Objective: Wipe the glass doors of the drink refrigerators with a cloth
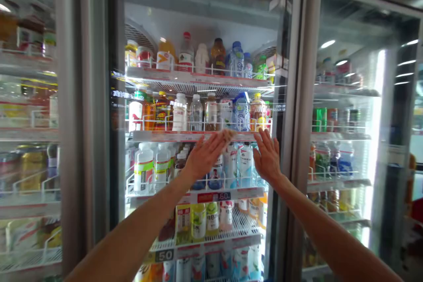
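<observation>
Both hands are raised in front of a glass cooler door [205, 4] with drinks showing behind it. My left hand [205, 155] has its fingers stretched out and close together, slanting up to the right. At its fingertips a beige patch [229, 134] is blurred; I cannot tell whether it is a reflection or a thing touched. My right hand [267, 156] is open and flat near the door's right side, fingers pointing up. Whether either palm touches the glass cannot be made out. Bottles such as a white-labelled one [245, 161] stand behind the hands.
Several shelves of bottles fill the cooler, with a price tag [213, 197] on one shelf edge. A metal frame post [306, 97] divides this door from the right cooler door [350, 53]. Another stocked cooler section [28, 61] stands at left.
</observation>
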Demonstrator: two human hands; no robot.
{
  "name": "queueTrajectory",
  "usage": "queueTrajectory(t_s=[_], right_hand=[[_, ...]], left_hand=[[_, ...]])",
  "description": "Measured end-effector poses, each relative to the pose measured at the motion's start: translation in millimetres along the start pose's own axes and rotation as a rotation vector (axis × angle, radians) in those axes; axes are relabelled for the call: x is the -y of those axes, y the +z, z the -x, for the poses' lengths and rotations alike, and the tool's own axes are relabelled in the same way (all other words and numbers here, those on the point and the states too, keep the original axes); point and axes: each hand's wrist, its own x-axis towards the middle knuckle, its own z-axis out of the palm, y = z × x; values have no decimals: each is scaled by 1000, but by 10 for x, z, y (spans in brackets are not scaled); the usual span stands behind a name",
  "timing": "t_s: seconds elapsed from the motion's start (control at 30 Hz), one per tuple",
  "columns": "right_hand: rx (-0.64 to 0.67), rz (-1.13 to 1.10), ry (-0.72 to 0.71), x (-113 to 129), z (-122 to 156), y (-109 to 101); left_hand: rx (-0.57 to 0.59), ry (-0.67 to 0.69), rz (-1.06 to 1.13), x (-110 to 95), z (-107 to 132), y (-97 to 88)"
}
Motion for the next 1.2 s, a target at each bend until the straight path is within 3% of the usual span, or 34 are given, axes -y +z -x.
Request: queueTrajectory(t_s=[0.07, 0.1, 0.2, 0.27, 0.33, 0.47, 0.53, 0.6, 0.67, 0.7, 0.87, 0.93, 1.07, 1.13, 1.2], right_hand=[[10, 14, 29, -53, 94, -51], [27, 18, 31, -70, 153, -73], [75, 18, -3, -96, 330, -146], [94, 17, -20, -121, 396, -204], [92, 22, 0, -156, 403, -263], [75, 30, 55, -180, 380, -327], [93, 15, 30, -141, 413, -324], [135, -6, -19, -73, 463, -308], [183, -25, -70, 5, 492, -287], [194, -33, -85, 45, 490, -275], [156, -84, -59, 278, 416, -178], [196, -118, -89, 409, 419, -124], [257, -187, -221, 695, 421, 1], [238, -202, -228, 817, 367, 70], [204, -213, -197, 920, 293, 136]], left_hand=[[-7, -105, 4, -137, -16, 61], [11, -55, 19, -250, 34, 94], [87, 304, 101, -635, 321, 173], [113, 445, 138, -766, 447, 195], [112, 416, 132, -736, 413, 201], [67, 142, 71, -586, 205, 196], [53, 210, 92, -632, 270, 174], [56, 389, 139, -675, 438, 131], [70, 478, 169, -584, 590, 65], [74, 447, 166, -468, 636, 24], [2, -70, 12, 291, 835, -244], [41, -53, 25, 385, 1101, -358], [203, 219, 143, 387, 1692, -516], [220, 121, 58, 508, 1809, -555], [201, -89, -80, 677, 1837, -585]])
